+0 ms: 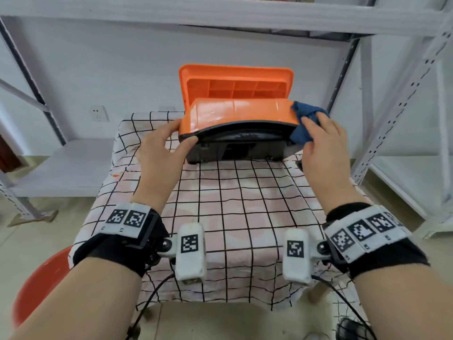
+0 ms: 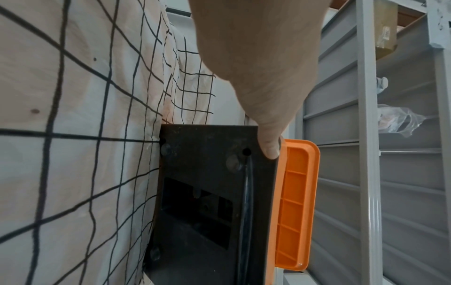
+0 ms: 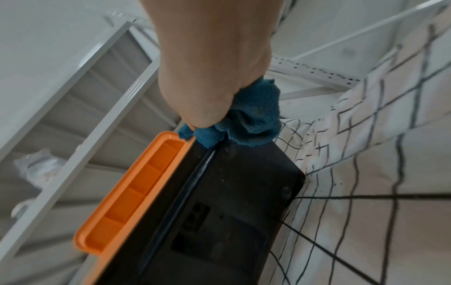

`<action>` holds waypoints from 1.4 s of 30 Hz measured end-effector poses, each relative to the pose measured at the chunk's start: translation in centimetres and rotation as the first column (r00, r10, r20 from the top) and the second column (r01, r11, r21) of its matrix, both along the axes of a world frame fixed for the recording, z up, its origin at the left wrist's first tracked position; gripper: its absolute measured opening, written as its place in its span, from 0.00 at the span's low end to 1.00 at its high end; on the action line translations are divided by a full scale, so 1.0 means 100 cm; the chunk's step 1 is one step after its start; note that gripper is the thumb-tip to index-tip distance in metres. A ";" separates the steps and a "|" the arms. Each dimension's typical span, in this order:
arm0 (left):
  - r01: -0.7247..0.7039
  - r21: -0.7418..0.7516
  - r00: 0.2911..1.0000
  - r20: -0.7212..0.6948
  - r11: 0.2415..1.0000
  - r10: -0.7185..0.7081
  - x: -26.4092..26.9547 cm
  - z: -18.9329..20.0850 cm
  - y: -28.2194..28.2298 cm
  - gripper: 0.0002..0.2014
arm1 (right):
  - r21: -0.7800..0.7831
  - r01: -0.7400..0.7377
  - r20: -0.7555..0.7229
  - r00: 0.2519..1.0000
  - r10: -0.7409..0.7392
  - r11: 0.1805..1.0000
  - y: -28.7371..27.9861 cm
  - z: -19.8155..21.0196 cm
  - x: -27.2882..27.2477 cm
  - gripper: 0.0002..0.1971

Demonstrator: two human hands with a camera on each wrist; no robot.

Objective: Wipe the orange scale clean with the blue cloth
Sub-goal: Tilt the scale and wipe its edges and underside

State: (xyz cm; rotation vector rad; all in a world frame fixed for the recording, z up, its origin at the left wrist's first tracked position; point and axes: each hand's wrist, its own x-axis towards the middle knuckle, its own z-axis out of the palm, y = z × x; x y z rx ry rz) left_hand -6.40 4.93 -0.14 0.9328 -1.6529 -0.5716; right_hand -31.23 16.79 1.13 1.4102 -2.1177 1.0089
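Observation:
The orange scale (image 1: 235, 111) is tipped up on its far edge on the checked table, its black underside (image 1: 235, 146) facing me and its ribbed orange platform (image 1: 235, 82) at the back. My left hand (image 1: 169, 141) grips the scale's left corner, thumb on the black base (image 2: 269, 148) and fingers on the orange side. My right hand (image 1: 321, 136) holds the bunched blue cloth (image 1: 306, 119) against the scale's right corner. The right wrist view has the cloth (image 3: 246, 123) squeezed under my fingers at the seam between the orange shell (image 3: 127, 192) and the black base.
The table (image 1: 232, 217) wears a pink-and-white cloth with a black grid. Grey metal shelving (image 1: 392, 119) stands close behind and on both sides. A red round stool (image 1: 41, 285) sits low at the left. Wrist camera cables hang by the table's near edge.

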 end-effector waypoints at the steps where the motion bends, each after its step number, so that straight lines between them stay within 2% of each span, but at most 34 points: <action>1: 0.003 0.000 1.000 0.000 1.000 -0.003 0.001 -0.001 0.001 0.20 | -0.033 0.009 0.058 0.998 -0.007 0.999 0.007 -0.001 0.001 0.25; 3: 0.013 0.009 1.000 -0.009 1.000 -0.013 0.003 -0.003 0.002 0.19 | -0.084 0.053 0.240 0.970 -0.032 0.995 0.020 0.003 0.008 0.24; 4: 0.016 0.014 1.000 -0.003 1.000 -0.016 0.005 -0.004 0.003 0.19 | -0.122 0.075 0.380 0.925 -0.023 0.990 0.023 0.005 0.013 0.22; 5: 0.017 0.017 1.000 0.017 1.000 -0.018 0.007 -0.003 0.004 0.19 | -0.186 0.090 0.544 0.839 0.026 0.978 0.025 0.008 0.021 0.20; 6: 0.014 0.017 0.999 0.048 1.000 -0.015 0.010 -0.003 0.005 0.20 | -0.249 0.096 0.706 0.699 0.112 0.964 0.027 0.011 0.030 0.17; 7: 0.013 0.017 0.997 0.080 1.000 -0.014 0.013 -0.003 0.007 0.20 | -0.270 0.082 0.828 0.528 0.188 0.959 0.026 0.011 0.040 0.14; 8: 0.016 0.027 0.994 0.106 1.000 -0.019 0.016 -0.004 0.011 0.19 | -0.259 0.041 0.905 0.360 0.227 0.965 0.025 0.009 0.051 0.10; 10: 0.043 0.052 0.987 0.153 0.998 -0.051 0.024 -0.005 0.020 0.19 | -0.185 -0.035 0.978 0.090 0.187 0.982 0.022 0.001 0.069 0.01; 12: 0.061 0.043 0.963 0.259 0.997 -0.070 0.032 -0.012 0.030 0.21 | -0.128 -0.040 0.987 -0.099 0.124 0.991 0.018 -0.010 0.078 0.06; 14: 0.061 0.030 0.906 0.417 0.998 -0.068 0.040 -0.027 0.038 0.24 | -0.146 0.027 0.968 -0.201 0.149 0.989 0.015 -0.024 0.083 0.09; 16: 0.074 0.059 0.827 0.555 0.996 -0.094 0.045 -0.040 0.043 0.26 | -0.148 0.024 0.963 -0.226 0.149 0.989 0.016 -0.038 0.090 0.09; 18: 0.077 0.125 0.760 0.635 0.989 -0.139 0.049 -0.049 0.048 0.22 | -0.098 0.044 0.972 -0.209 0.105 0.994 0.020 -0.051 0.095 0.07; 21: 0.133 0.242 0.721 0.641 0.961 -0.261 0.054 -0.036 0.053 0.19 | -0.041 0.032 0.983 -0.178 0.047 0.999 0.029 -0.055 0.096 0.09; 24: 0.193 0.500 0.763 0.465 0.844 -0.449 0.054 -0.005 0.054 0.12 | 0.012 -0.002 0.995 -0.097 -0.012 1.000 0.041 -0.043 0.092 0.06; 27: 0.164 0.635 0.923 0.172 0.755 -0.345 0.049 0.017 0.041 0.08 | -0.074 0.048 0.994 -0.073 0.078 0.996 0.057 -0.034 0.085 0.06; 29: 0.184 0.705 0.973 -0.029 0.685 -0.231 0.044 0.029 0.033 0.07 | -0.196 0.111 0.970 -0.124 0.209 0.974 0.066 -0.027 0.081 0.12; 30: 0.186 0.727 0.978 -0.070 0.661 -0.198 0.041 0.034 0.028 0.08 | -0.227 0.135 0.958 -0.145 0.246 0.964 0.070 -0.021 0.081 0.16; 32: 0.173 0.754 0.979 -0.060 0.633 -0.196 0.034 0.041 0.019 0.13 | -0.185 0.131 0.970 -0.137 0.203 0.974 0.070 -0.016 0.083 0.20; 35: 0.173 0.773 0.966 -0.011 0.610 -0.259 0.023 0.046 0.009 0.16 | -0.083 0.056 0.994 -0.064 0.086 0.995 0.065 -0.010 0.098 0.24; 38: 0.178 0.775 0.952 0.021 0.607 -0.305 0.013 0.048 0.007 0.14 | -0.156 0.087 0.986 -0.041 0.160 0.984 0.055 -0.009 0.111 0.13; 42: 0.172 0.772 0.962 0.002 0.611 -0.272 0.006 0.039 0.000 0.08 | -0.271 0.132 0.963 0.032 0.269 0.953 0.044 -0.006 0.107 0.11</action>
